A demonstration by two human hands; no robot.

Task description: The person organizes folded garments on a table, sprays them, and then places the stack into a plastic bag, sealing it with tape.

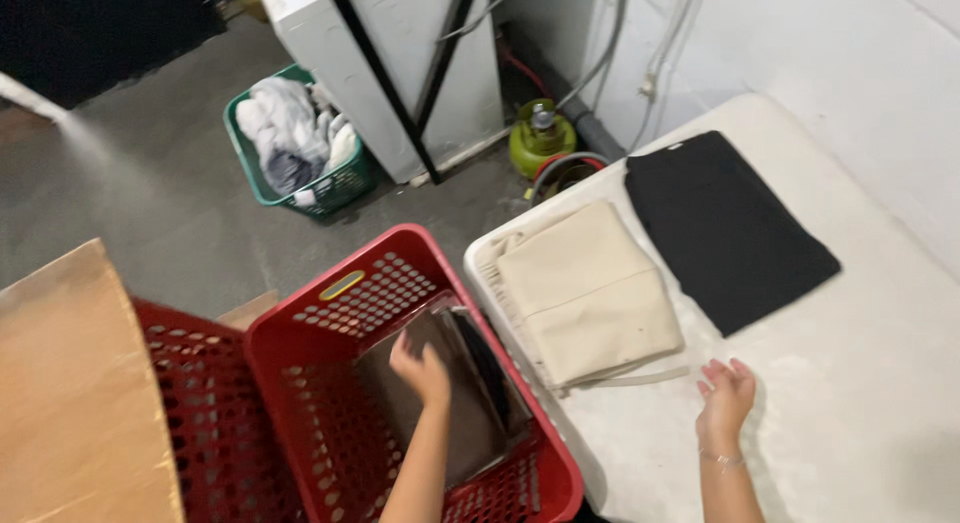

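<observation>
Left hand down in the red basket, on the dark folded cloth

The dark cloth (440,403) lies flat at the bottom of the red basket (300,383), and the left hand (420,368) presses on its top edge with fingers spread, touching but not yet closed around it, far as I can tell. Best bet imo: slide fingers under the whole fold so it lifts in one piece, not just the top layer. Right hand (725,393) rests open and empty on the white table (850,383), just beside the beige folded piece (590,293); a black folded shirt (725,228) lies further back.
</observation>
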